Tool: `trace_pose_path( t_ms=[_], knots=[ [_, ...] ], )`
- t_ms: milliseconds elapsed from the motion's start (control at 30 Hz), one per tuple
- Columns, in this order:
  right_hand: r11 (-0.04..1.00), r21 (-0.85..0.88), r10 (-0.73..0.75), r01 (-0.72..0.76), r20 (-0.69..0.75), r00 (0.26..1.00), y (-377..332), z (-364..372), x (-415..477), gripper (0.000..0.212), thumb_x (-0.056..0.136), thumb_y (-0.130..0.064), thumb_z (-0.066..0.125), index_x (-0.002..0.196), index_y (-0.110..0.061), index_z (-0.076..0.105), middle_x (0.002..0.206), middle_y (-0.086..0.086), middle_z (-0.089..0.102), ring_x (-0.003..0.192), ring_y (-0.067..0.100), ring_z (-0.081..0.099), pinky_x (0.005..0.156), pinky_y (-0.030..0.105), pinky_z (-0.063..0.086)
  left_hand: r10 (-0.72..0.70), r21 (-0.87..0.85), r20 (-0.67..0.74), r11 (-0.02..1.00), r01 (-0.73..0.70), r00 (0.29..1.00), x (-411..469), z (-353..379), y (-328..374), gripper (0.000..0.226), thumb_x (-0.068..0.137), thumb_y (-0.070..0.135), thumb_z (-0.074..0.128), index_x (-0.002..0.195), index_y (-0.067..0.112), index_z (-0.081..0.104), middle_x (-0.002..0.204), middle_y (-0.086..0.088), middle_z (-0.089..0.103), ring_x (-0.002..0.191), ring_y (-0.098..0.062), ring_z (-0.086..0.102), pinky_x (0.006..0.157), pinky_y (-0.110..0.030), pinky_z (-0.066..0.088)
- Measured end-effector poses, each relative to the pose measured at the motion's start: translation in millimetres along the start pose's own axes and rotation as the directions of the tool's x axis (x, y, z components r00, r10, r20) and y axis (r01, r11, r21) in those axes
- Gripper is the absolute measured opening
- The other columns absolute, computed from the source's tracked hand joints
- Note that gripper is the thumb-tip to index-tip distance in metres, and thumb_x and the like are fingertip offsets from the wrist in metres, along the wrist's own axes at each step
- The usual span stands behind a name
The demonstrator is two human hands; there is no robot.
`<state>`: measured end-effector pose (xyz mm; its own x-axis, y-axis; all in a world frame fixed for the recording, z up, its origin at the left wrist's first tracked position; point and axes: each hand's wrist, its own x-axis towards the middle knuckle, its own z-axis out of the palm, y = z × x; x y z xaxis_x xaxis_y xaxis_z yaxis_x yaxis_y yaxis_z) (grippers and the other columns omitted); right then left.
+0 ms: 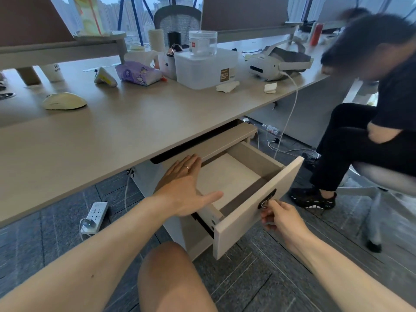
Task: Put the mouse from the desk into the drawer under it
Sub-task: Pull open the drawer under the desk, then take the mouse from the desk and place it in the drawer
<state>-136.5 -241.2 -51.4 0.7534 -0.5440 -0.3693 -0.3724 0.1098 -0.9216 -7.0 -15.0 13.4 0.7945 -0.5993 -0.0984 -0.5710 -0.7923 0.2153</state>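
A person seated at a long grey-brown surface (pixel 135 122), seen from their own head looking down. The pale cream mouse (pixel 64 101) lies on the surface at the far left, well apart from both hands, with nothing touching it. Under the surface, to the right of centre, the top drawer (pixel 254 212) of a light wood cabinet is pulled out; its pale bottom is bare. The left hand (pixel 186 188) is spread flat and open, palm down, over the near left part of the open drawer, holding nothing; a ring shows on one finger. The right hand (pixel 281 217) is at the drawer's front panel, its fingers pinched on something small at the dark lock (pixel 266 199); what it grips is too small to make out. Farther back on the surface stand a white plastic box (pixel 206 68), a purple tissue pack (pixel 137 74) and a white headset (pixel 276 61). A white power strip (pixel 96 215) lies on the floor at left. Another person (pixel 369 109) in dark clothes sits at right.
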Motion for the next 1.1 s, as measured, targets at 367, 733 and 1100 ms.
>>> trace_pose_path(
  t_ms=[367,733,1100],
  knots=[
    [1.0,0.022,0.016,-0.015,-0.031,0.999,15.8,-31.8,-23.4,0.025,0.098,-0.016,0.047,0.075,-0.01,0.056,0.07,0.011,0.061,0.063,0.025,0.056,0.064,0.037,0.045,-0.018,0.013,0.012,1.0,0.018,1.0,0.4,1.6,1.1,0.134,0.066,0.096,0.045,0.16,0.021,-0.013,0.169,0.005,-0.018,0.154,-0.012,-0.015,0.124,-0.035,-0.007],
    [1.0,0.013,0.019,-0.019,-0.036,0.999,17.6,-33.6,-23.4,0.024,0.096,-0.015,0.049,0.074,-0.009,0.057,0.072,0.013,0.062,0.064,0.024,0.057,0.065,0.039,0.046,-0.001,0.038,0.018,0.999,0.0,1.0,1.4,4.4,-0.8,0.134,0.065,0.096,0.044,0.16,0.02,-0.014,0.169,0.004,-0.02,0.153,-0.012,-0.018,0.124,-0.037,-0.007],
    [0.646,-0.745,-0.234,0.166,0.014,0.972,-77.4,-60.8,-45.0,0.047,0.091,-0.066,0.043,0.101,-0.023,0.057,0.101,-0.002,0.067,0.084,0.015,0.062,0.075,0.039,0.053,0.204,-0.126,0.071,0.973,-0.194,0.976,-20.1,-88.6,29.9,0.111,0.077,0.084,0.055,0.162,0.025,0.014,0.169,0.002,0.018,0.152,-0.015,0.018,0.122,-0.034,0.017]
  ],
)
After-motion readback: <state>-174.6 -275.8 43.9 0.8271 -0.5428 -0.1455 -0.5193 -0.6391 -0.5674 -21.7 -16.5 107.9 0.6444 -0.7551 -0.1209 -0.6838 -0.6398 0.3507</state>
